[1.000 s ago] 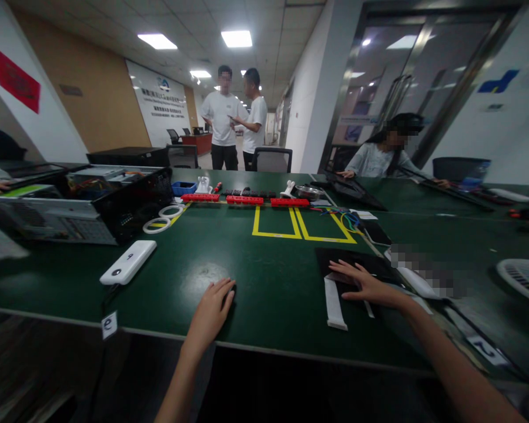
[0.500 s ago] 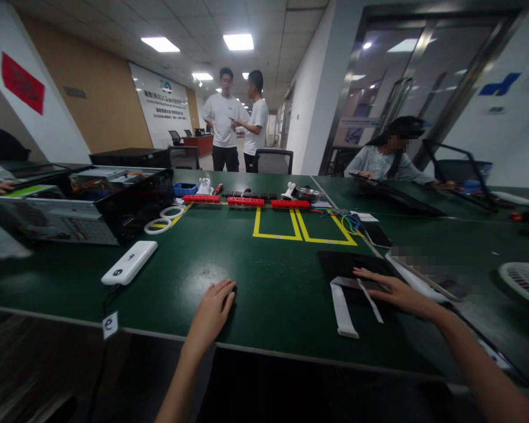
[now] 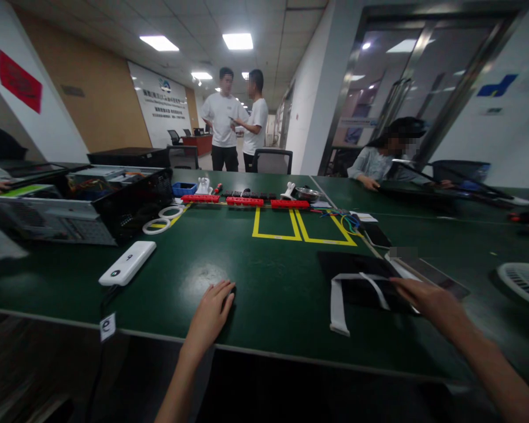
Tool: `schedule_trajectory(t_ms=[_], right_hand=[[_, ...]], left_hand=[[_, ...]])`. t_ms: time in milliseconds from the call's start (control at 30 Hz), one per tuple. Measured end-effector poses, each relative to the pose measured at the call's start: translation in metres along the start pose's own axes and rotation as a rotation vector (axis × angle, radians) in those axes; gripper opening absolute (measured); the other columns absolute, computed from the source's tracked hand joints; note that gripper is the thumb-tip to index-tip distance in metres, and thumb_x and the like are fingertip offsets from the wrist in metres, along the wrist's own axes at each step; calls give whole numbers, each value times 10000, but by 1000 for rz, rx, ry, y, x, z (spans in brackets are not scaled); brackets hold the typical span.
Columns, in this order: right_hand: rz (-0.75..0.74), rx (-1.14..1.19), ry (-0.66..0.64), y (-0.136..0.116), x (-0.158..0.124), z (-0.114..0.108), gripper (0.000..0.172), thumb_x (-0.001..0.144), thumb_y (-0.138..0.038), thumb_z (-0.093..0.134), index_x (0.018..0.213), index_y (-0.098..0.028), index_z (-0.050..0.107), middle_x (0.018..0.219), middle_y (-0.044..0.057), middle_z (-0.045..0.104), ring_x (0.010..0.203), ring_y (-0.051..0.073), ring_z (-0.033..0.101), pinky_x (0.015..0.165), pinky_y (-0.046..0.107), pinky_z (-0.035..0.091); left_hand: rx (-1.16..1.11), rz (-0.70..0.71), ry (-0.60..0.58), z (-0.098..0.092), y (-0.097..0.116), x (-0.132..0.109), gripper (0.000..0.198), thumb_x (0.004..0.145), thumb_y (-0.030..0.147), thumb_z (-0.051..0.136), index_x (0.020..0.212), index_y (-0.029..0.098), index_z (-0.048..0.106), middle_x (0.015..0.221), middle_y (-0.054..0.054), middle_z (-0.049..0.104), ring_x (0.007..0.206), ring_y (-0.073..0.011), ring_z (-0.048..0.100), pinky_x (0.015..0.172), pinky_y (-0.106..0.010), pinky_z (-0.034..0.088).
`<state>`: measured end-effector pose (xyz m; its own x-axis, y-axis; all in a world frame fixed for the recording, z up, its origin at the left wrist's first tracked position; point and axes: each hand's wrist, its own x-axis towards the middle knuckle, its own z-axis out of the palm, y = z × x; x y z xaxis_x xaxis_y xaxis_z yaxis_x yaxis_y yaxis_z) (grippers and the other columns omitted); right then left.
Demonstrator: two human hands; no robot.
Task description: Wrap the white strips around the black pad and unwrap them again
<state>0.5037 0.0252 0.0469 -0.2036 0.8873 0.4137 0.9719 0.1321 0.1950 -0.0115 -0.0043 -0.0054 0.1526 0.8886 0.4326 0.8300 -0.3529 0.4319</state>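
Observation:
My left hand (image 3: 210, 311) lies flat on the green table near its front edge, fingers stretched out and holding nothing. On the right, my right hand (image 3: 427, 299) is closed, thumb and fingers pinched at the right side of a pale flat ribbon cable (image 3: 338, 305). The cable bends across a thin black sheet (image 3: 330, 263) on the table. One end with a connector hangs down toward me, and another strip curves over the sheet close to my fingertips. The exact grip point is slightly blurred.
At left stand an opened computer case (image 3: 70, 214), white rings (image 3: 156, 226) and a white power bank (image 3: 127, 263) with a cord. Red strips (image 3: 245, 201) line the back beside yellow tape outlines (image 3: 277, 238). A phone (image 3: 376, 236) and white basket (image 3: 524, 285) are at right. A co-worker (image 3: 381, 155) sits beyond.
My right hand has slid right, from lying spread over the cable to a pinch at its right side. The cable has shifted slightly. My left hand has stayed put. The co-worker's dark panel has moved.

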Motion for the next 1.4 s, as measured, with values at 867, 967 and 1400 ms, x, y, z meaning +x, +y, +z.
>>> schedule_trajectory(t_ms=[867, 967, 1400], right_hand=[[-106, 190, -121, -123, 39, 13, 506, 875, -413, 338, 1167, -75, 576, 1151, 214, 572, 1053, 308, 532, 886, 454, 434], [-183, 189, -108, -153, 43, 4, 491, 887, -398, 342, 1216, -96, 545, 1180, 202, 564, 1082, 312, 506, 873, 469, 426], [-428, 235, -149, -270, 61, -29, 490, 891, -385, 395, 1297, -121, 467, 1197, 167, 546, 1068, 300, 479, 885, 449, 382]], left_hand=[[4, 2, -27, -1, 2, 0, 310, 917, 262, 433, 1161, 185, 609, 1227, -81, 620, 1181, -207, 531, 1055, -415, 340], [2, 9, -30, 0, 1, 0, 311, 914, 282, 442, 1165, 202, 605, 1227, -72, 620, 1191, -207, 521, 1055, -421, 334], [33, 64, -127, -5, 6, -2, 380, 887, 324, 494, 1261, 266, 533, 1297, -51, 569, 1251, -248, 453, 1050, -497, 285]])
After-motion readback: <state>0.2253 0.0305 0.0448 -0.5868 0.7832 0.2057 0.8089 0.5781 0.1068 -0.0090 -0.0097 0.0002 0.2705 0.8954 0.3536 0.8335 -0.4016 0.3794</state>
